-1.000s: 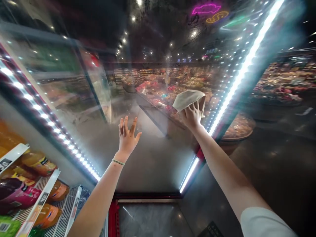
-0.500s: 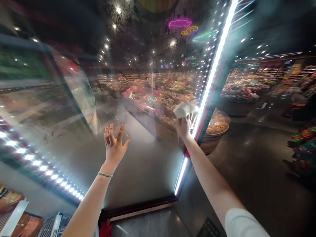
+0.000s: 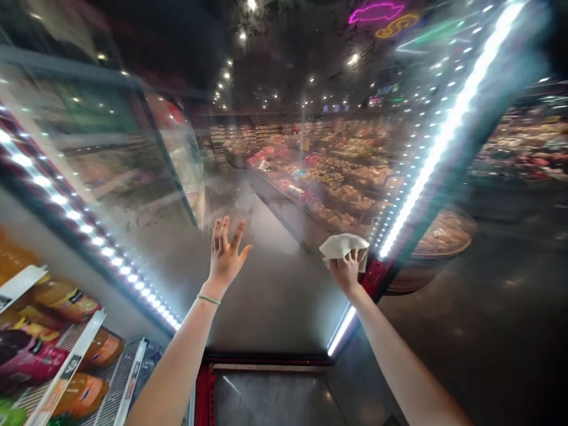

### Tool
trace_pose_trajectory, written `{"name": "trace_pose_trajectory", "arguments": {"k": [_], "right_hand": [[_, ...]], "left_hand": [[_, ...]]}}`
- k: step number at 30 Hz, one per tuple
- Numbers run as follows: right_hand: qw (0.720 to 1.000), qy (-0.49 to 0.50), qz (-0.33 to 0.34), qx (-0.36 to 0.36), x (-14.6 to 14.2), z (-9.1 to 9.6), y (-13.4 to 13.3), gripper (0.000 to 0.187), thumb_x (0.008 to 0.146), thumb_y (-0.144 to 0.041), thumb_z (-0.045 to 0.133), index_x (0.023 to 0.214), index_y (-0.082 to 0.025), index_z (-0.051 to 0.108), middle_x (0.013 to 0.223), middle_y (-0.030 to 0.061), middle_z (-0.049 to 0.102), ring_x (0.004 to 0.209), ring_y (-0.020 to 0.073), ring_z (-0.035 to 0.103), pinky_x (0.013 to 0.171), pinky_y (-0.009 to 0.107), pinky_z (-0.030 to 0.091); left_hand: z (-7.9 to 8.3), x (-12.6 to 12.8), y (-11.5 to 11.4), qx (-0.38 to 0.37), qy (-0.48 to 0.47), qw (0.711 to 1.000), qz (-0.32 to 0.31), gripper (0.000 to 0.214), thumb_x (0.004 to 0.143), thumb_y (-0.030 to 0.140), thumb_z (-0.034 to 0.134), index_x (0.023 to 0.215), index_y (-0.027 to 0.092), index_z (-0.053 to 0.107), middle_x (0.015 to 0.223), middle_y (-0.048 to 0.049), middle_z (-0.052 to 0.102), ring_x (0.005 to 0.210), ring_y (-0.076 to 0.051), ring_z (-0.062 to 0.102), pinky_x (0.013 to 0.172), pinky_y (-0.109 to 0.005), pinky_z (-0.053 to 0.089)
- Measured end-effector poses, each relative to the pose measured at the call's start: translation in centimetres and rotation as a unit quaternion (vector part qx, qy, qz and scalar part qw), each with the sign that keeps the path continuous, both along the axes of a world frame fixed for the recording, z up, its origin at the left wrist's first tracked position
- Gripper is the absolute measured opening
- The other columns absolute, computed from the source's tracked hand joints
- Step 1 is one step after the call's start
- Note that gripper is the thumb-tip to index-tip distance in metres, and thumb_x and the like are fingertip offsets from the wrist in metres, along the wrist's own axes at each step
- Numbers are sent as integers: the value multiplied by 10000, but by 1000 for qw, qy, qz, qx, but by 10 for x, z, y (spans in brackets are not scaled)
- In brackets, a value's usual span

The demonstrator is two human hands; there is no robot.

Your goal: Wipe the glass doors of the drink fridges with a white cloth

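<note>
Head view, right of centre in the frame: gripping a pale cloth (image 3: pixel 342 244) with the right hand (image 3: pixel 345 273), fingers bent over it, just beside the bright light strip (image 3: pixel 447 130) on the edge of the glass door (image 3: pixel 266 296). Near the centre, left hand (image 3: pixel 225 260) open, fingers spread and pointing up the frame, before the same glass; cannot tell whether touching it. At lower left, bottles (image 3: pixel 83 393) on wire shelves (image 3: pixel 113 370). At upper right, coloured neon signs (image 3: pixel 376 13). Around the left wrist, a thin green band (image 3: pixel 209 299).
</note>
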State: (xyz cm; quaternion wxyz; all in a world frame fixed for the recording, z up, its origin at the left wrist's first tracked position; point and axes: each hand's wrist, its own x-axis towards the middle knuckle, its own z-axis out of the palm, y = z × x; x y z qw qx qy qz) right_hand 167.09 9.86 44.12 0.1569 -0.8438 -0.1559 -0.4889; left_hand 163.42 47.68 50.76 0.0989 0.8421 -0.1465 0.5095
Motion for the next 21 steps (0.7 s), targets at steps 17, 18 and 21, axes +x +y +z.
{"name": "trace_pose_trajectory", "arguments": {"k": [17, 18, 21], "right_hand": [[968, -122, 125, -177, 26, 23, 164, 240, 956, -205, 593, 1116, -288, 752, 1088, 38, 784, 1265, 282, 599, 1279, 657, -36], [957, -140, 157, -199, 26, 20, 182, 284, 953, -169, 581, 1153, -292, 741, 1120, 28, 779, 1272, 265, 598, 1290, 632, -46], [894, -177, 282, -299, 24, 4, 226, 373, 909, -40, 549, 1103, -290, 748, 1152, -5, 772, 1215, 191, 637, 1336, 455, 80]], "left_hand": [[-84, 6, 74, 23, -59, 993, 102, 737, 924, 442, 688, 1579, 294, 385, 1556, -191, 390, 1533, -383, 309, 1200, -579, 394], [-87, 3, 87, 15, -56, 992, 116, 762, 915, 459, 696, 1583, 284, 375, 1556, -200, 377, 1532, -389, 306, 1192, -579, 406], [-96, -5, 125, 0, -30, 990, 139, 799, 906, 482, 697, 1594, 272, 348, 1560, -212, 348, 1532, -401, 295, 1176, -593, 424]]}}
